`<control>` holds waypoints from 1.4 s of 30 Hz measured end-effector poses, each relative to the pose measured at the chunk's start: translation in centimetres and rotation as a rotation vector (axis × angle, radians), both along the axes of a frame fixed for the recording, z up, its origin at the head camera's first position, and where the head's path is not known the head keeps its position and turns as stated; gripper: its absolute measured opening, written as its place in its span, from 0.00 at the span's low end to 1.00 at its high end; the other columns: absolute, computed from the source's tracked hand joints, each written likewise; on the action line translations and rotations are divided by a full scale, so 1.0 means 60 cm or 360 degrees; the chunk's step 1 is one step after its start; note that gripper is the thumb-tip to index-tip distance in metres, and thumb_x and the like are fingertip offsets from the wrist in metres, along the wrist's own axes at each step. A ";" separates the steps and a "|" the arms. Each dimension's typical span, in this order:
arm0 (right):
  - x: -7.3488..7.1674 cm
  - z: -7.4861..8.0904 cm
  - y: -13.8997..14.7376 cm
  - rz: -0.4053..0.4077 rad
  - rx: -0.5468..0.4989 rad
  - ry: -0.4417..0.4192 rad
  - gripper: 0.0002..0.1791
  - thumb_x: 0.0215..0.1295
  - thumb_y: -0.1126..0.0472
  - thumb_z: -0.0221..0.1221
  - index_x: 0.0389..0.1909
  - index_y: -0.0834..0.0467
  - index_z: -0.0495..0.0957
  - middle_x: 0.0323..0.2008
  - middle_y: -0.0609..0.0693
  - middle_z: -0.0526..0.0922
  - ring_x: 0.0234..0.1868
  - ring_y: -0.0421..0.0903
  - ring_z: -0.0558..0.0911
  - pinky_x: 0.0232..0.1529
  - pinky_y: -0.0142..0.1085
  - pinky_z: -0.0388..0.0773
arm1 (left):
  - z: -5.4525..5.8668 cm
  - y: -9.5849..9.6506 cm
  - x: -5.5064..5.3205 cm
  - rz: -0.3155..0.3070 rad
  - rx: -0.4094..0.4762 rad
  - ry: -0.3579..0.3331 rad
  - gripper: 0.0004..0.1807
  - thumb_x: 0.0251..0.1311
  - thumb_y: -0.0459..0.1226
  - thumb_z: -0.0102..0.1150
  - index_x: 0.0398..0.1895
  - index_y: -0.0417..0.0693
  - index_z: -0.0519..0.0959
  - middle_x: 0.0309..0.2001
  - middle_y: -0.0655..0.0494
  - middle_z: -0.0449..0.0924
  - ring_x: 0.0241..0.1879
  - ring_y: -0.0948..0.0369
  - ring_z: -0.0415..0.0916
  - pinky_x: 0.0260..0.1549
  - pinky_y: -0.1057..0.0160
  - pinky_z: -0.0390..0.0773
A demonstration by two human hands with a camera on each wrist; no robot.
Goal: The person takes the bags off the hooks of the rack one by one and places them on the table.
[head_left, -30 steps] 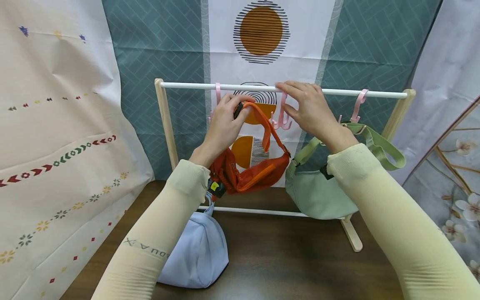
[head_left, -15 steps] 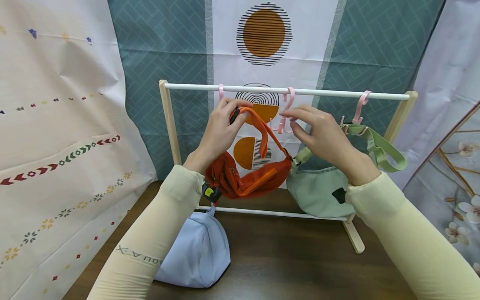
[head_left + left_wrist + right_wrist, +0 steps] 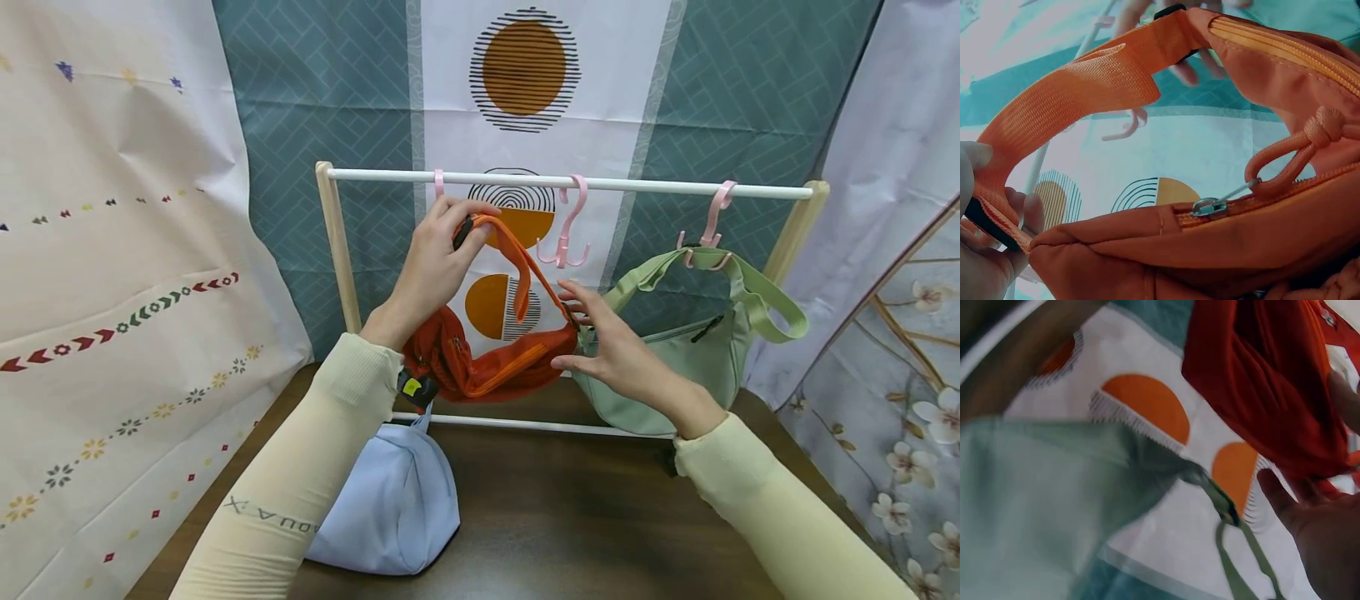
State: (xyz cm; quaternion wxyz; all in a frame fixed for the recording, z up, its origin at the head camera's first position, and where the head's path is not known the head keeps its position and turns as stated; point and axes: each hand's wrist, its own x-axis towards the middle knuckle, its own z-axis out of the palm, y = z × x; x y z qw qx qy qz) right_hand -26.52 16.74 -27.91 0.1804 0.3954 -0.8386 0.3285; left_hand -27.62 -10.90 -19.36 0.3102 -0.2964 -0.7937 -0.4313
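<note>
- Pinching a flat orange woven strap (image 3: 513, 248) in the left hand (image 3: 432, 262).
- Dangling a curved red-orange fabric bag (image 3: 525, 372) beneath.
- Spreading the right hand (image 3: 622, 352) wide, rightward of that grip, beside the bag.

I see a pale blue bag (image 3: 401, 508) sitting on the left of the dark brown table (image 3: 577, 525), and a light green bag (image 3: 712, 358) hanging on the right. At the back I see a blue-green and white cloth (image 3: 330, 92) with orange-brown round shapes. A cream cloth (image 3: 112, 275) with little patterns hangs left, a flowery cloth (image 3: 892, 450) right.
</note>
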 end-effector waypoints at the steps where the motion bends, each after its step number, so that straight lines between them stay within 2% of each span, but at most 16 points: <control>1: -0.002 -0.006 -0.004 0.0002 -0.0036 -0.0027 0.59 0.56 0.69 0.76 0.83 0.51 0.50 0.70 0.61 0.68 0.66 0.58 0.74 0.64 0.58 0.74 | -0.001 0.000 0.000 -0.0006 0.0002 -0.0004 0.14 0.77 0.40 0.57 0.60 0.48 0.83 0.53 0.50 0.74 0.50 0.56 0.70 0.48 0.61 0.76; 3: -0.005 -0.015 -0.010 -0.0009 -0.0096 -0.0032 0.57 0.56 0.72 0.75 0.82 0.52 0.53 0.66 0.62 0.72 0.60 0.57 0.80 0.59 0.57 0.78 | -0.004 -0.001 0.001 -0.0013 -0.0001 -0.0018 0.15 0.77 0.40 0.57 0.60 0.48 0.82 0.53 0.49 0.74 0.50 0.56 0.69 0.48 0.60 0.75; 7: -0.008 -0.022 -0.011 -0.0049 -0.0160 0.0120 0.45 0.55 0.78 0.73 0.74 0.57 0.68 0.53 0.61 0.81 0.47 0.55 0.85 0.45 0.51 0.85 | -0.014 -0.010 0.000 -0.0008 -0.0021 -0.0050 0.15 0.77 0.41 0.57 0.61 0.48 0.82 0.51 0.49 0.73 0.48 0.55 0.69 0.44 0.60 0.74; 10: -0.006 -0.012 -0.003 -0.0064 -0.0173 0.0224 0.35 0.56 0.78 0.71 0.66 0.59 0.76 0.53 0.58 0.83 0.47 0.51 0.83 0.42 0.42 0.86 | -0.022 -0.027 -0.003 0.0016 -0.0044 -0.0066 0.15 0.78 0.42 0.56 0.60 0.48 0.82 0.51 0.49 0.74 0.47 0.54 0.68 0.42 0.59 0.71; 15: -0.001 0.023 0.011 -0.0104 -0.0187 0.0253 0.26 0.60 0.76 0.69 0.60 0.60 0.82 0.54 0.56 0.85 0.49 0.48 0.82 0.47 0.26 0.79 | -0.040 -0.063 -0.004 -0.0014 -0.0112 -0.0155 0.16 0.78 0.43 0.55 0.61 0.47 0.81 0.54 0.48 0.75 0.48 0.53 0.69 0.43 0.57 0.73; 19: 0.002 0.054 0.019 -0.0133 -0.0225 0.0209 0.20 0.65 0.73 0.67 0.57 0.61 0.82 0.49 0.56 0.86 0.43 0.44 0.83 0.41 0.22 0.78 | -0.060 -0.084 -0.003 -0.0084 -0.0221 -0.0267 0.17 0.78 0.42 0.55 0.63 0.47 0.79 0.57 0.49 0.75 0.49 0.54 0.70 0.43 0.56 0.75; 22: 0.007 0.076 0.020 -0.0153 -0.0252 0.0190 0.17 0.67 0.72 0.66 0.56 0.61 0.82 0.47 0.56 0.87 0.39 0.40 0.83 0.37 0.23 0.79 | -0.075 -0.093 -0.005 -0.0157 -0.0279 -0.0341 0.17 0.78 0.42 0.55 0.64 0.48 0.78 0.54 0.50 0.75 0.46 0.53 0.71 0.42 0.56 0.77; 26: 0.015 0.100 0.017 -0.0206 -0.0261 0.0176 0.16 0.68 0.71 0.65 0.56 0.63 0.82 0.47 0.57 0.87 0.38 0.35 0.83 0.37 0.22 0.79 | -0.092 -0.099 -0.009 -0.0279 -0.0287 -0.0454 0.19 0.78 0.41 0.55 0.67 0.49 0.77 0.46 0.49 0.75 0.42 0.53 0.73 0.42 0.53 0.80; 29: 0.019 0.114 0.015 -0.0260 -0.0252 0.0158 0.16 0.69 0.71 0.65 0.57 0.64 0.81 0.48 0.59 0.87 0.40 0.37 0.83 0.38 0.21 0.79 | -0.107 -0.105 -0.010 -0.0339 -0.0285 -0.0556 0.21 0.78 0.42 0.55 0.70 0.51 0.75 0.45 0.49 0.77 0.43 0.53 0.74 0.45 0.51 0.81; 32: 0.022 0.126 0.014 -0.0324 -0.0237 0.0151 0.16 0.70 0.70 0.65 0.56 0.63 0.82 0.48 0.58 0.87 0.42 0.43 0.84 0.40 0.21 0.78 | -0.125 -0.110 -0.009 -0.0380 -0.0273 -0.0640 0.22 0.78 0.42 0.56 0.72 0.53 0.72 0.47 0.48 0.79 0.44 0.52 0.75 0.45 0.49 0.80; 35: 0.022 0.136 0.015 -0.0377 -0.0220 0.0162 0.15 0.70 0.69 0.65 0.56 0.61 0.83 0.48 0.58 0.87 0.43 0.47 0.84 0.40 0.21 0.76 | -0.145 -0.115 -0.008 -0.0432 -0.0269 -0.0711 0.25 0.78 0.44 0.56 0.74 0.53 0.69 0.53 0.48 0.79 0.48 0.51 0.74 0.49 0.49 0.78; 39: 0.023 0.146 0.018 -0.0415 -0.0222 0.0180 0.15 0.69 0.69 0.66 0.55 0.61 0.83 0.47 0.58 0.87 0.42 0.40 0.83 0.40 0.20 0.75 | -0.176 -0.122 -0.009 -0.0551 -0.0259 -0.0814 0.32 0.76 0.51 0.57 0.78 0.55 0.63 0.62 0.47 0.75 0.56 0.51 0.73 0.59 0.47 0.74; 42: 0.023 0.151 0.022 -0.0438 -0.0242 0.0181 0.14 0.69 0.69 0.66 0.54 0.61 0.83 0.47 0.58 0.88 0.40 0.32 0.81 0.40 0.20 0.74 | -0.196 -0.124 -0.008 -0.0641 -0.0223 -0.0886 0.42 0.70 0.54 0.63 0.82 0.58 0.56 0.64 0.49 0.75 0.59 0.51 0.74 0.63 0.44 0.73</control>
